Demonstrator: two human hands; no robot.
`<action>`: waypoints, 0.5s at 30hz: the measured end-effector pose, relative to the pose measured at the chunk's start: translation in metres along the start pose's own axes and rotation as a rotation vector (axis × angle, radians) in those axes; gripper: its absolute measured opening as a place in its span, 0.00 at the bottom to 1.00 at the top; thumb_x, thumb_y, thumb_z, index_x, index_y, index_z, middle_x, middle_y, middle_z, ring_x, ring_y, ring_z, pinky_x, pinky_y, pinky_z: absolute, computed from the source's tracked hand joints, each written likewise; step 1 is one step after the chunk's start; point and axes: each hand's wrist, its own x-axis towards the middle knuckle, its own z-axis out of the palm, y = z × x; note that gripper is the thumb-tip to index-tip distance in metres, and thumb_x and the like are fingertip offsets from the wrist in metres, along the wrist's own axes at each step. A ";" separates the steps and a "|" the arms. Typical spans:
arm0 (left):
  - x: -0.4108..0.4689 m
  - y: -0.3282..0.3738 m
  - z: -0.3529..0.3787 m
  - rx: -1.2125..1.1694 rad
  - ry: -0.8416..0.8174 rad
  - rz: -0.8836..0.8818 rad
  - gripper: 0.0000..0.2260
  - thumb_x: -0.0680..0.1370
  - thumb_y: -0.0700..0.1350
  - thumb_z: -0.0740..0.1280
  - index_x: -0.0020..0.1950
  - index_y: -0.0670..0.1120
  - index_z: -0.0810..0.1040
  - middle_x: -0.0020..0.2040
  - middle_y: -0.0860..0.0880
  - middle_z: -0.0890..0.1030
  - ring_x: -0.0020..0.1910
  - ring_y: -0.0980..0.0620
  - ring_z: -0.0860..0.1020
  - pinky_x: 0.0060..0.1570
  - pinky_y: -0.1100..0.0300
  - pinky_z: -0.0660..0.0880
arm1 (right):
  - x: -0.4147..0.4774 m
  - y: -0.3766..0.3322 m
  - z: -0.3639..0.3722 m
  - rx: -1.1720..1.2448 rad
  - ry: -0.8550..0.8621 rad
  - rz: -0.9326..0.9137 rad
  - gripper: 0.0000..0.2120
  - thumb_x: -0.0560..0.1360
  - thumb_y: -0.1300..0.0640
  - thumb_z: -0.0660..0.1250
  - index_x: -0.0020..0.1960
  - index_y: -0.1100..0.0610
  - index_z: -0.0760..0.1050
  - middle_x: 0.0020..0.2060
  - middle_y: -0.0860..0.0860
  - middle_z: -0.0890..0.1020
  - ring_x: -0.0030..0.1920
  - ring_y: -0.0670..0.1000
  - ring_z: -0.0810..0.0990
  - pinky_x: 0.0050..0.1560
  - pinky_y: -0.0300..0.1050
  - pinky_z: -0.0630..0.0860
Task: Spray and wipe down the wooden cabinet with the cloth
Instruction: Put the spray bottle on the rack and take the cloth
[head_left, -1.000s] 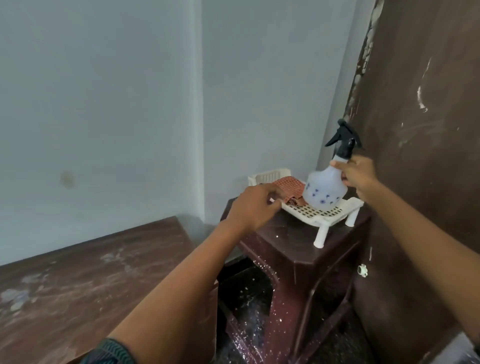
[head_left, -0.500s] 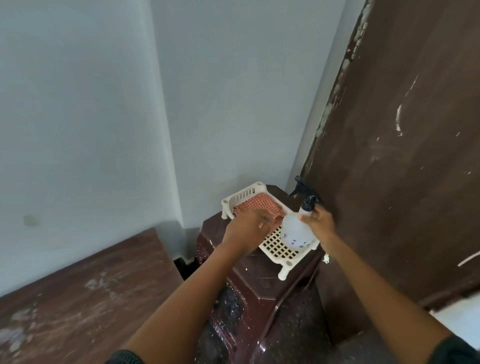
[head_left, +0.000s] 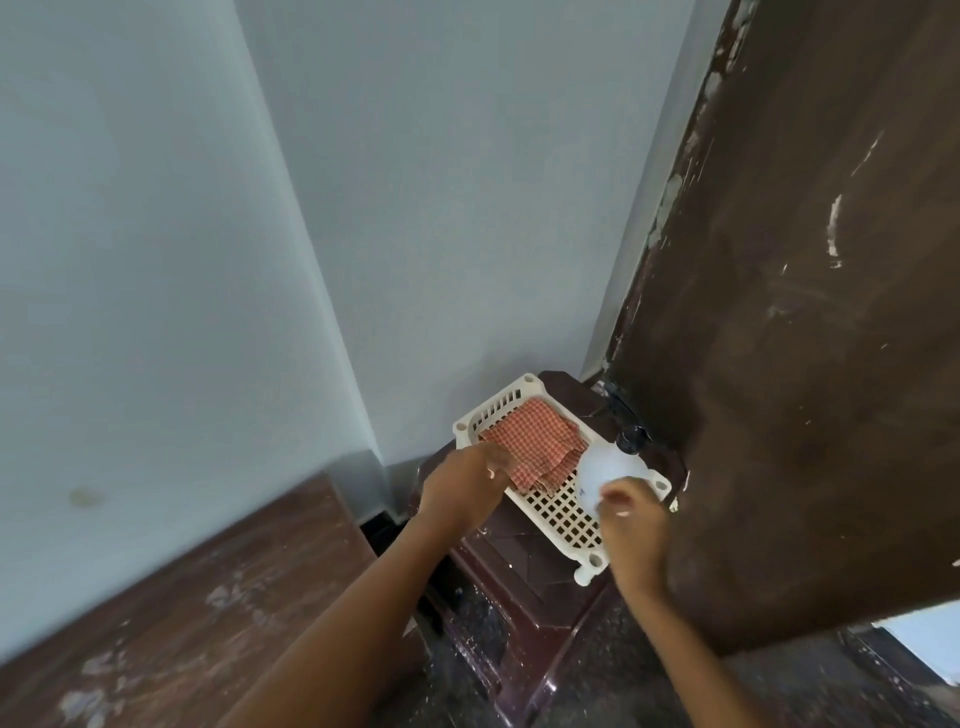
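Fetching step, nothing sprayed yet: left hand (head_left: 462, 486) loosely curled, fingertips at the checked cloth (head_left: 535, 449) in the basket (head_left: 558, 514) on the stool's (head_left: 509, 558) top; right hand (head_left: 631, 525) gripping the spray bottle (head_left: 605, 467) at the basket's right edge, close beside the cabinet (head_left: 810, 338). Next, probably: pinch cloth, lift both

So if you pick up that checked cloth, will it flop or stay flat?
Probably flop: the checked cloth lies in soft folds in the white basket. It looks thin, so likely light. Its loose layers may unfold as the left hand lifts it.
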 end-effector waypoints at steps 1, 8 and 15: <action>0.004 -0.004 -0.001 -0.016 0.033 -0.018 0.10 0.79 0.46 0.61 0.55 0.51 0.80 0.60 0.54 0.80 0.56 0.53 0.78 0.57 0.53 0.76 | -0.001 -0.004 0.015 -0.005 -0.118 -0.100 0.08 0.67 0.76 0.66 0.37 0.64 0.79 0.35 0.56 0.81 0.36 0.53 0.79 0.36 0.31 0.72; 0.024 -0.029 -0.007 -0.066 0.297 -0.169 0.09 0.78 0.44 0.61 0.49 0.51 0.81 0.51 0.52 0.83 0.43 0.51 0.80 0.40 0.58 0.75 | 0.054 0.010 0.132 -0.294 -0.399 -0.236 0.08 0.73 0.68 0.62 0.42 0.65 0.80 0.39 0.57 0.82 0.44 0.56 0.79 0.42 0.53 0.77; 0.043 -0.052 -0.010 -0.025 0.280 -0.160 0.10 0.77 0.42 0.60 0.48 0.51 0.81 0.48 0.55 0.82 0.41 0.54 0.76 0.36 0.61 0.69 | 0.076 0.018 0.158 -0.564 -0.428 -0.269 0.17 0.73 0.47 0.69 0.55 0.58 0.80 0.54 0.53 0.77 0.58 0.55 0.72 0.53 0.49 0.73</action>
